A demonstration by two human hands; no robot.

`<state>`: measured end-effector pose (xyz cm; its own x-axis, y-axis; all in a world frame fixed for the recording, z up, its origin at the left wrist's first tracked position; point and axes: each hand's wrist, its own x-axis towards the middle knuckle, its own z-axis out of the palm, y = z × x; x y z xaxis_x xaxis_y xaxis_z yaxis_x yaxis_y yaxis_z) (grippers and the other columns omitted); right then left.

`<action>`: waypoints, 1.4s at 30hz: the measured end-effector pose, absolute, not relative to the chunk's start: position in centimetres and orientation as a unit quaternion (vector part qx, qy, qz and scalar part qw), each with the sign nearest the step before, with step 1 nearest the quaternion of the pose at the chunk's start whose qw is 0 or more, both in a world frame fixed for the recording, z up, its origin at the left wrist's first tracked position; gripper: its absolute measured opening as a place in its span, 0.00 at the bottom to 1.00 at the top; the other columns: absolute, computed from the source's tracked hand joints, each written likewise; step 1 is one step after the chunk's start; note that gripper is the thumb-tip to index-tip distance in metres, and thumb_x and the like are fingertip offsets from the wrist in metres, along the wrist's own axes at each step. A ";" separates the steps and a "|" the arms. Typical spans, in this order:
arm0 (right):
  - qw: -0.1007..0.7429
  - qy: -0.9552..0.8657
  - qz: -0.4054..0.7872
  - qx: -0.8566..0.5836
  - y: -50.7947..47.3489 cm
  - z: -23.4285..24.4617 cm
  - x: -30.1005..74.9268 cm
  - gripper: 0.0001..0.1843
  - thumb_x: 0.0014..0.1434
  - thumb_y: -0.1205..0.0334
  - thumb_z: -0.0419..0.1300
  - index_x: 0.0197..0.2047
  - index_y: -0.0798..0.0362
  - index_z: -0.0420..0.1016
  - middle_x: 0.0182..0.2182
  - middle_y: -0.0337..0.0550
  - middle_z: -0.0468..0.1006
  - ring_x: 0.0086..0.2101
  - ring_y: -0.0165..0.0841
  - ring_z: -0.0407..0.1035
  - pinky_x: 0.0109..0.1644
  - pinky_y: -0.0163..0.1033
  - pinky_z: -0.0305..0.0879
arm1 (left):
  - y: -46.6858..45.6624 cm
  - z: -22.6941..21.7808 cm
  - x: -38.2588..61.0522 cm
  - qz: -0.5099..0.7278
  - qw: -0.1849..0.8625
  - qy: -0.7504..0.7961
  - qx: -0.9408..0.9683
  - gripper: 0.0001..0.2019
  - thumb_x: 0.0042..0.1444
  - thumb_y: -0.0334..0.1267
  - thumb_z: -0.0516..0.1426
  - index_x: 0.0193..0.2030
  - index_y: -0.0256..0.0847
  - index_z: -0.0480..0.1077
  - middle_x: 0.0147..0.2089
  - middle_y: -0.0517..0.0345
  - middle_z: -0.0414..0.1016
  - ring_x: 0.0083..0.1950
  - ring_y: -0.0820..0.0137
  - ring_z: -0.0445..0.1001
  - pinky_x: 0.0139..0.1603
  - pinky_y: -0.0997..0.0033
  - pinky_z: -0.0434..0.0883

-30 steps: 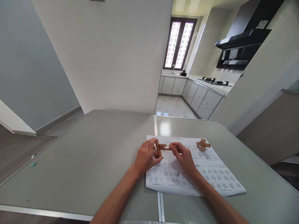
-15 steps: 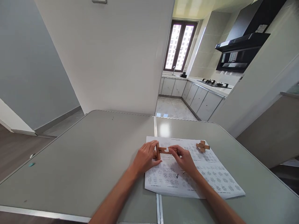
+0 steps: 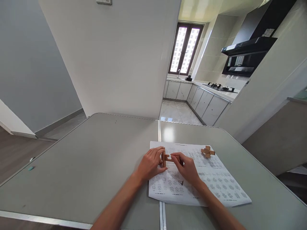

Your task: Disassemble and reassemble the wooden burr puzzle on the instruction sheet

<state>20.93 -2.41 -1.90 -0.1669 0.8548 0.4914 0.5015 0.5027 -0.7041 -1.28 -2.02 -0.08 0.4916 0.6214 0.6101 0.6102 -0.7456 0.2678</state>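
Observation:
My left hand (image 3: 151, 162) grips an upright wooden puzzle piece (image 3: 164, 158) between thumb and fingers, near the sheet's left edge. Between the two hands a notched wooden puzzle piece (image 3: 169, 158) lies crosswise, its left end meeting the upright one. My right hand (image 3: 185, 165) pinches the right end of that notched piece, and the fingers cover part of it. Both hands are above a white printed sheet (image 3: 213, 176) full of small puzzle diagrams. A cross-shaped assembly of wooden pieces (image 3: 207, 152) rests on the sheet's upper right corner.
The grey-green table (image 3: 100, 166) has a metal seam (image 3: 162, 214) running down its middle, under the sheet. A small teal object (image 3: 31, 168) lies near the table's left edge. Beyond the table are a white wall (image 3: 112, 64) and a kitchen counter (image 3: 199, 83).
The notched piece has turned and moved left, so less of it shows between the hands. My right hand has come slightly closer to the left.

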 end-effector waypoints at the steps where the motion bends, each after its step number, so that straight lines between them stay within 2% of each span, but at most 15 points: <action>1: 0.454 -0.737 0.200 -0.459 -2.4 -2.0 20.7 0.17 0.71 0.48 0.55 0.43 0.51 0.78 0.23 0.35 0.74 0.21 0.30 0.61 0.28 0.36 0.61 | -2.1 -0.1 -1.2 0.355 0.005 0.353 0.866 0.42 0.47 0.39 0.73 0.65 0.45 0.57 0.64 0.44 0.73 0.62 0.52 0.76 0.61 0.51 0.75; 7: 0.450 -0.722 0.238 -0.469 -2.4 -2.4 20.3 0.19 0.74 0.48 0.50 0.46 0.50 0.77 0.32 0.41 0.81 0.26 0.33 0.70 0.33 0.37 0.64 | -2.3 -0.1 -1.0 0.356 -0.001 0.352 0.866 0.41 0.48 0.41 0.73 0.65 0.45 0.57 0.62 0.43 0.74 0.60 0.50 0.77 0.59 0.50 0.75; 16: 0.447 -0.711 0.261 -0.475 -2.5 -2.9 20.5 0.20 0.73 0.45 0.51 0.50 0.50 0.76 0.33 0.42 0.81 0.28 0.35 0.70 0.35 0.39 0.64 | -2.2 -0.7 -1.0 0.371 0.023 0.346 0.861 0.40 0.50 0.41 0.72 0.65 0.46 0.59 0.63 0.43 0.73 0.61 0.51 0.76 0.60 0.51 0.73; 21: 0.494 -0.651 0.330 -0.473 -2.2 -2.8 20.4 0.20 0.71 0.42 0.54 0.47 0.50 0.76 0.28 0.39 0.74 0.27 0.33 0.64 0.31 0.38 0.60 | -2.2 -1.4 -0.5 0.418 0.130 0.405 0.803 0.47 0.47 0.47 0.74 0.69 0.49 0.55 0.65 0.44 0.70 0.66 0.49 0.71 0.64 0.47 0.70; 23: 0.519 -0.603 0.390 -0.464 -1.9 -2.5 20.3 0.22 0.69 0.39 0.55 0.46 0.51 0.76 0.24 0.36 0.68 0.24 0.31 0.58 0.27 0.37 0.56 | -2.2 -1.4 -0.3 0.447 0.191 0.433 0.759 0.44 0.52 0.51 0.71 0.70 0.47 0.55 0.66 0.43 0.68 0.66 0.52 0.70 0.65 0.49 0.69; 25: 0.531 -0.562 0.447 -0.450 -1.8 -2.3 20.3 0.24 0.68 0.38 0.56 0.46 0.51 0.76 0.22 0.33 0.61 0.22 0.30 0.54 0.25 0.36 0.51 | -2.2 -1.2 -0.1 0.465 0.253 0.455 0.716 0.33 0.61 0.53 0.64 0.67 0.44 0.59 0.61 0.45 0.72 0.60 0.57 0.74 0.61 0.54 0.72; 27: 0.527 -0.542 0.487 -0.438 -1.8 -2.1 20.3 0.25 0.68 0.37 0.56 0.47 0.51 0.76 0.21 0.32 0.59 0.22 0.30 0.53 0.24 0.36 0.50 | -2.3 -0.9 0.2 0.461 0.318 0.467 0.684 0.22 0.67 0.55 0.57 0.57 0.41 0.66 0.49 0.50 0.77 0.47 0.64 0.77 0.50 0.62 0.74; 28: 0.520 -0.540 0.502 -0.431 -1.8 -2.1 20.3 0.25 0.68 0.37 0.56 0.48 0.51 0.76 0.22 0.32 0.59 0.22 0.30 0.53 0.24 0.36 0.50 | -2.3 -0.8 0.3 0.455 0.349 0.468 0.673 0.19 0.68 0.56 0.54 0.52 0.41 0.68 0.43 0.54 0.77 0.41 0.66 0.76 0.44 0.65 0.74; 30: 0.503 -0.540 0.528 -0.420 -2.0 -1.9 20.2 0.25 0.67 0.36 0.57 0.48 0.50 0.76 0.22 0.33 0.61 0.23 0.30 0.53 0.25 0.36 0.51 | -2.3 -0.5 0.4 0.443 0.388 0.466 0.660 0.20 0.69 0.57 0.52 0.42 0.41 0.69 0.35 0.59 0.74 0.34 0.70 0.72 0.36 0.70 0.70; 34: 0.481 -0.542 0.560 -0.400 -2.4 -1.6 20.0 0.24 0.65 0.36 0.60 0.45 0.50 0.74 0.22 0.33 0.61 0.23 0.29 0.54 0.25 0.35 0.51 | -2.2 0.0 0.5 0.428 0.393 0.467 0.666 0.22 0.69 0.58 0.51 0.34 0.42 0.67 0.29 0.63 0.69 0.30 0.72 0.65 0.31 0.72 0.63; 38: 0.475 -0.554 0.563 -0.388 -2.3 -1.8 19.9 0.23 0.66 0.37 0.59 0.44 0.49 0.72 0.21 0.31 0.60 0.23 0.27 0.51 0.25 0.34 0.48 | -2.3 0.1 0.5 0.418 0.408 0.455 0.672 0.22 0.69 0.58 0.49 0.33 0.43 0.65 0.26 0.64 0.67 0.28 0.71 0.64 0.30 0.72 0.62; 42: 0.488 -0.545 0.553 -0.400 -2.3 -2.1 19.9 0.23 0.65 0.36 0.61 0.46 0.48 0.70 0.22 0.31 0.62 0.24 0.28 0.55 0.26 0.33 0.50 | -2.4 0.0 0.6 0.421 0.407 0.452 0.673 0.21 0.70 0.58 0.49 0.35 0.43 0.65 0.26 0.65 0.67 0.28 0.71 0.64 0.32 0.71 0.62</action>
